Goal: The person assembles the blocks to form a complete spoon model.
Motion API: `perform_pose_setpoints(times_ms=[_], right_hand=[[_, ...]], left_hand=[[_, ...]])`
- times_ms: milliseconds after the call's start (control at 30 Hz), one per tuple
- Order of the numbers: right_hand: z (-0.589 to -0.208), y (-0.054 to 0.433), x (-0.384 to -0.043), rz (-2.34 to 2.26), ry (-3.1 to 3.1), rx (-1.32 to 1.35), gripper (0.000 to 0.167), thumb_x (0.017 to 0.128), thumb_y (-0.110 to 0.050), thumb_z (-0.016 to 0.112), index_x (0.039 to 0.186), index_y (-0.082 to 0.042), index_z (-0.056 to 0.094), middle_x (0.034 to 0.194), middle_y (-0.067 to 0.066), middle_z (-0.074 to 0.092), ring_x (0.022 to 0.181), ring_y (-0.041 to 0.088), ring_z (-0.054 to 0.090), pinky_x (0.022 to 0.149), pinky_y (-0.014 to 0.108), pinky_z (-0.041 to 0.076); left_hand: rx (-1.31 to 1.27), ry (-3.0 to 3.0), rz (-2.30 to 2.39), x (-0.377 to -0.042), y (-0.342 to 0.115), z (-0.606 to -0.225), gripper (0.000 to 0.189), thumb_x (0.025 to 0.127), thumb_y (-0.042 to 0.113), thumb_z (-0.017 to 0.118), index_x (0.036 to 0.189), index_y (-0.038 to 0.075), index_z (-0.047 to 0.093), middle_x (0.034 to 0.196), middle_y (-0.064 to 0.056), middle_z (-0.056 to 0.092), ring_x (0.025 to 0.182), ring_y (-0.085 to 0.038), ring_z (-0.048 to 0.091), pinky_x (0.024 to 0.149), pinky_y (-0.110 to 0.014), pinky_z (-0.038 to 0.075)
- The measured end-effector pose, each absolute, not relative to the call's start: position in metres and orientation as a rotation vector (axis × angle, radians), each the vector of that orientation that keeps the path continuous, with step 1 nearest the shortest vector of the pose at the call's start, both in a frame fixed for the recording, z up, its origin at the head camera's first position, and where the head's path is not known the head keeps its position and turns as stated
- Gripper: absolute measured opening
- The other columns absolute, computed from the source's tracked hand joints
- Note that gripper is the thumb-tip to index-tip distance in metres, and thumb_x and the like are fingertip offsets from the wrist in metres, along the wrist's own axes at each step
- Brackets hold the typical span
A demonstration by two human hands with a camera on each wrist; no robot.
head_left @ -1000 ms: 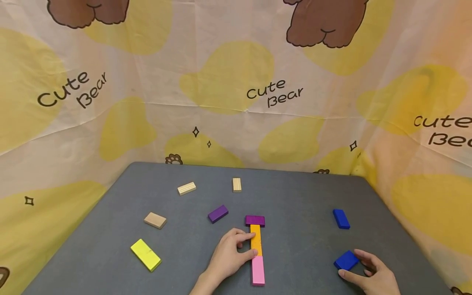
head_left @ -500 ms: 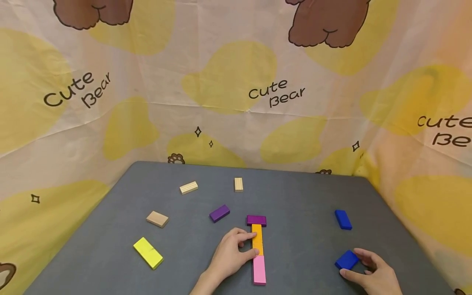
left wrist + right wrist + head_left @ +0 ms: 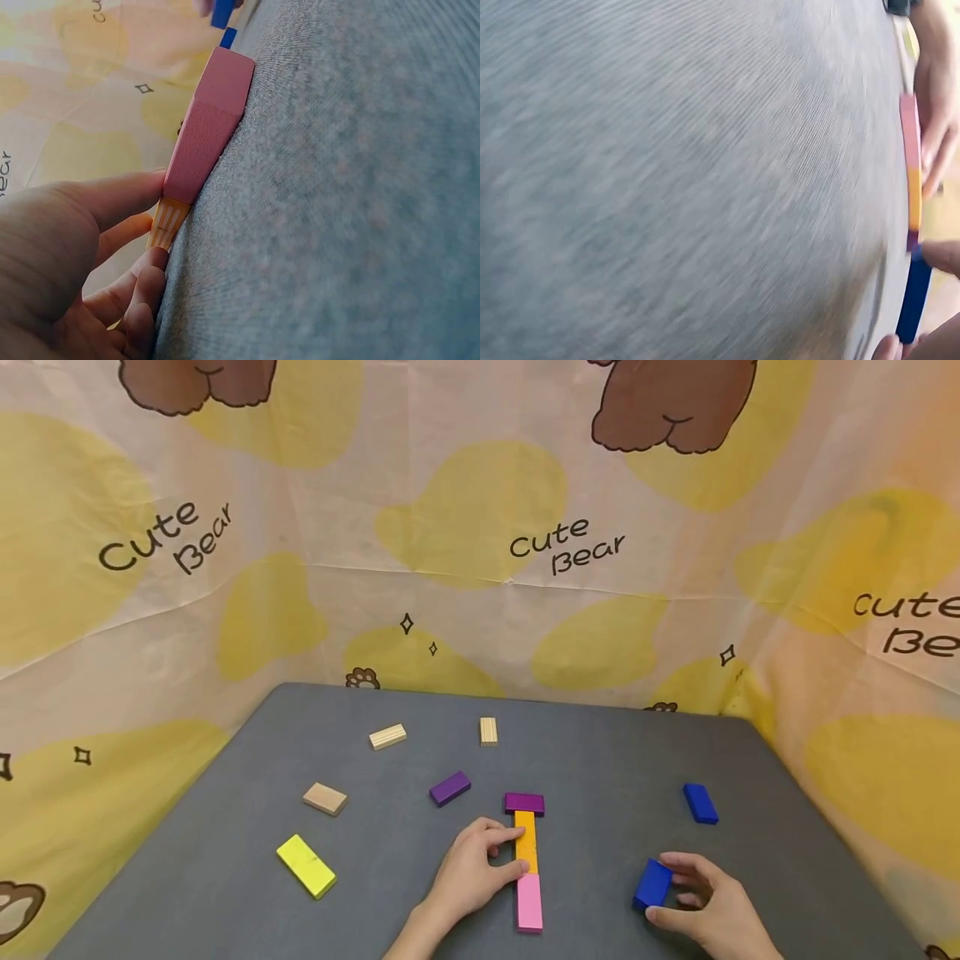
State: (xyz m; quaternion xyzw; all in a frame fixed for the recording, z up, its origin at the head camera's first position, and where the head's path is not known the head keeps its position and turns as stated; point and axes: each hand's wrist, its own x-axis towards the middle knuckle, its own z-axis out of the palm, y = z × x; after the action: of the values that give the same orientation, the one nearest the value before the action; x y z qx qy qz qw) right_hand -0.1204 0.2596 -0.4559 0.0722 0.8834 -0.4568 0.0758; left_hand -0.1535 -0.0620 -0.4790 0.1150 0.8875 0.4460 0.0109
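In the head view, my left hand [image 3: 476, 868] holds the orange block [image 3: 527, 843] at its left side, thumb and index fingertips on it. The orange block lies in a line between a pink block [image 3: 529, 903] at the near end and a purple block [image 3: 524, 803] set crosswise at the far end. To the right, my right hand [image 3: 716, 902] grips a blue block [image 3: 652, 885] between thumb and fingers, tilted. The left wrist view shows the pink block [image 3: 214, 120] close up, the left thumb by its seam with the orange one.
A second blue block [image 3: 701, 803] lies at the right of the grey table [image 3: 600, 752]. Further left are another purple block [image 3: 450, 788], a yellow block [image 3: 306, 866], a tan block [image 3: 325, 798] and two pale wooden blocks [image 3: 387, 737]. A printed cloth [image 3: 450, 527] hangs behind.
My right hand has moved left with the blue block, which has turned and tilted in its grip. My left hand has stayed on the orange block. The head view has shifted slightly.
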Motion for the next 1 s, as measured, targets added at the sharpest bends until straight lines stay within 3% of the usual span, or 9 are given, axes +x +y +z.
perform_pose_setpoints(times_ms=[333,533,667,900,1000], right_hand=[[-0.447,0.213,-0.106,-1.425,2.469,-0.469,0.064,0.076,-0.026,0.086,0.129,-0.004,0.058,0.121,0.008,0.06,0.102,0.016,0.057,0.081,0.028,0.051],[-0.457,0.193,-0.1,-1.408,2.321,-0.912,0.043,0.087,-0.022,0.076,0.125,-0.005,0.062,0.117,-0.001,0.062,0.098,0.008,0.059,0.079,0.027,0.053],[-0.462,0.181,-0.098,-1.335,2.316,-0.977,0.035,0.092,-0.024,0.071,0.123,-0.01,0.063,0.116,-0.006,0.061,0.093,0.007,0.059,0.079,0.025,0.053],[-0.464,0.166,-0.097,-1.265,2.351,-0.935,0.043,0.088,-0.03,0.074,0.125,-0.012,0.062,0.112,-0.008,0.059,0.085,0.003,0.054,0.075,0.023,0.052],[-0.47,0.162,-0.095,-1.269,2.403,-1.003,0.041,0.092,-0.033,0.071,0.125,-0.011,0.061,0.109,-0.009,0.058,0.087,0.004,0.054,0.073,0.023,0.051]], left_hand=[[0.35,2.78,1.386,-0.154,-0.064,-0.478,0.042,0.081,0.035,0.081,0.121,0.022,0.073,0.098,0.009,0.053,0.083,-0.012,0.046,0.067,-0.029,0.039],[0.348,2.76,1.388,-0.152,-0.063,-0.479,0.042,0.081,0.036,0.081,0.121,0.022,0.073,0.097,0.01,0.053,0.083,-0.012,0.046,0.066,-0.029,0.039],[0.344,2.755,1.389,-0.152,-0.063,-0.479,0.042,0.081,0.036,0.081,0.12,0.023,0.073,0.097,0.01,0.053,0.082,-0.012,0.046,0.066,-0.029,0.039],[0.369,2.757,1.407,-0.155,-0.062,-0.48,0.042,0.082,0.036,0.081,0.121,0.022,0.073,0.097,0.01,0.054,0.082,-0.012,0.047,0.067,-0.028,0.04],[0.374,2.76,1.413,-0.155,-0.063,-0.48,0.042,0.082,0.036,0.081,0.12,0.021,0.073,0.097,0.01,0.053,0.082,-0.012,0.047,0.067,-0.028,0.04]])
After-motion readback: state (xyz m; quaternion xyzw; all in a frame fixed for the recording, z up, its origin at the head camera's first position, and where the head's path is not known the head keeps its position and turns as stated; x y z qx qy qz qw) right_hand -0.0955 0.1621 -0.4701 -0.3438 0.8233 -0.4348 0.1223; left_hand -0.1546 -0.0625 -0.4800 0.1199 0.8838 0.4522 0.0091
